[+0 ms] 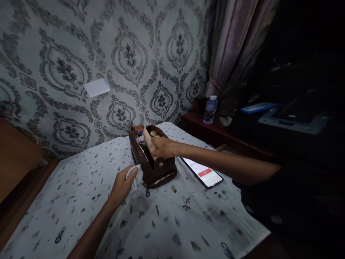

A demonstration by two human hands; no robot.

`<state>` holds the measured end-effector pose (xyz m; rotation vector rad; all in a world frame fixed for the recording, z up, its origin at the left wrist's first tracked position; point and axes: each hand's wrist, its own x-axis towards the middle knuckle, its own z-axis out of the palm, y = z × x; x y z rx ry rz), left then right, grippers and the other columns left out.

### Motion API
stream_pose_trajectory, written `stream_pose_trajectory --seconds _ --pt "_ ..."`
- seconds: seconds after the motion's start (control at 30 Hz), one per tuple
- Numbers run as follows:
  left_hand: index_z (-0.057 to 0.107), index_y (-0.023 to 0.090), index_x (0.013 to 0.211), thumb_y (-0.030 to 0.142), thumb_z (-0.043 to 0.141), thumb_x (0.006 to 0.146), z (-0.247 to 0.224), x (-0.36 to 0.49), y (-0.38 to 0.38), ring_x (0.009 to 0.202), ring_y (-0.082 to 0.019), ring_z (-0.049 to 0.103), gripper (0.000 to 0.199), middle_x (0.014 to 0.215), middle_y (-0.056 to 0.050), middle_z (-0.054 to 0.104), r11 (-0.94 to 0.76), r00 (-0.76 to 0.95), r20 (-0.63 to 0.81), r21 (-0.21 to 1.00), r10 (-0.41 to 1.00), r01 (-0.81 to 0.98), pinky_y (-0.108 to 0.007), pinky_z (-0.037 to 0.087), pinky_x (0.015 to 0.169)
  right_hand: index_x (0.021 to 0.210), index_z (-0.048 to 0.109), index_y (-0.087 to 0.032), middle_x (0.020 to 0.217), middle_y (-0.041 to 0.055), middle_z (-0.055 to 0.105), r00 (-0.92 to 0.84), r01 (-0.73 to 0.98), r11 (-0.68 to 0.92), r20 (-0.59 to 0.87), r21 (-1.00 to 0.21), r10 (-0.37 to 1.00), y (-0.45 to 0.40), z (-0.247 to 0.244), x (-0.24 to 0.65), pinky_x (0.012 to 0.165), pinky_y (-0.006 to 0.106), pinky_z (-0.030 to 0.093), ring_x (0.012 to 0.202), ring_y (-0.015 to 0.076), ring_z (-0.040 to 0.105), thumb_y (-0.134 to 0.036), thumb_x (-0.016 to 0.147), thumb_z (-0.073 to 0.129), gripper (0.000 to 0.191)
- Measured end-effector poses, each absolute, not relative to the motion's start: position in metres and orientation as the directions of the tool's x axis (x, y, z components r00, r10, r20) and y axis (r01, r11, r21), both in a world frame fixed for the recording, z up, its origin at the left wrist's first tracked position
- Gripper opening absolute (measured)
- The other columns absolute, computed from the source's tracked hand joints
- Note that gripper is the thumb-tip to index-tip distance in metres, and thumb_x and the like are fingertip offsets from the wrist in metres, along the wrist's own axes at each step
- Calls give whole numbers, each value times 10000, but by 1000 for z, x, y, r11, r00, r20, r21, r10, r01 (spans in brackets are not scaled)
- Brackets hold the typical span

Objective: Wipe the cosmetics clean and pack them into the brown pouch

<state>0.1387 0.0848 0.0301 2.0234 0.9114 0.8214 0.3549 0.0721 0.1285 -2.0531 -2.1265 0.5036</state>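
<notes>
A dark brown zip bag [161, 178] stands unzipped on the patterned cloth, with several small items inside. My right hand [163, 146] reaches into its opening, fingers closed on a flat beige item [148, 138] whose kind I cannot make out. Round gold-coloured things [153, 133] and a dark green item [142, 145] show inside the bag. Beside the bag's near left corner, my left hand [124, 183] pinches a thin white item [134, 176], soft-looking and partly hidden by the fingers.
A lit phone [208, 174] lies right of the bag. The white patterned cloth [151, 230] covers the surface. A water bottle [210, 109] stands on a dark red ledge [192, 124] behind. White paper [96, 87] is on the wall. A wooden piece [16, 154] is at left.
</notes>
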Motion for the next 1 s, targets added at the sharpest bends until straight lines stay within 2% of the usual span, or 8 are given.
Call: stream_pose_trajectory --seconds 0.1,0.27,0.37,0.47,0.63,0.73,0.87,1.0 --pt "461 193 713 520 424 949 30 140 84 694 -144 447 405 695 27 447 -459 538 237 827 809 326 -247 360 667 1033 690 -47 845 154 748 -68 948 13 -165 -317 984 72 131 355 609 255 520 722 225 722 -270 845 591 308" --pt "487 190 738 536 412 946 29 140 81 718 -154 457 410 711 19 468 -449 547 216 827 809 337 -249 373 681 1122 652 -48 1165 252 665 -36 974 28 -30 -224 999 74 126 350 848 359 529 1087 352 659 -385 820 662 453" --pt "475 194 724 536 406 943 26 137 81 704 -157 448 412 693 20 457 -445 553 196 820 810 361 -250 371 662 1147 635 -82 1259 249 615 -52 980 54 15 -194 999 78 121 347 890 379 520 1133 358 633 -328 766 714 460" --pt "453 199 706 530 409 943 22 133 81 686 -153 445 410 676 25 446 -436 556 180 820 812 372 -251 369 646 1088 660 -124 1142 208 678 -65 979 67 18 -193 998 83 119 349 837 357 533 1084 348 657 -306 732 733 407" --pt "452 202 679 527 412 937 16 129 80 660 -150 455 417 650 31 451 -451 563 184 806 806 383 -245 373 626 956 696 -158 940 160 727 -57 979 64 44 -195 997 88 115 353 734 331 529 970 328 697 -402 802 655 291" --pt "469 199 682 529 408 943 14 128 80 662 -149 475 424 648 32 473 -467 573 193 798 796 381 -242 390 637 934 701 -159 944 165 733 -78 979 90 70 -185 994 84 114 352 767 344 517 982 330 690 -382 844 621 253" --pt "483 198 693 531 407 939 13 124 80 667 -152 501 420 655 29 496 -473 551 210 789 808 393 -237 408 633 1012 691 -145 1039 186 721 -108 974 123 85 -192 990 82 111 349 828 363 496 1050 341 667 -371 879 603 276" --pt "527 201 724 549 397 918 15 107 84 645 -160 522 420 651 22 531 -528 496 260 656 829 539 -238 410 619 1049 678 -153 1071 168 711 -138 970 163 145 -178 980 81 111 351 836 334 471 1082 321 646 -409 888 614 310"
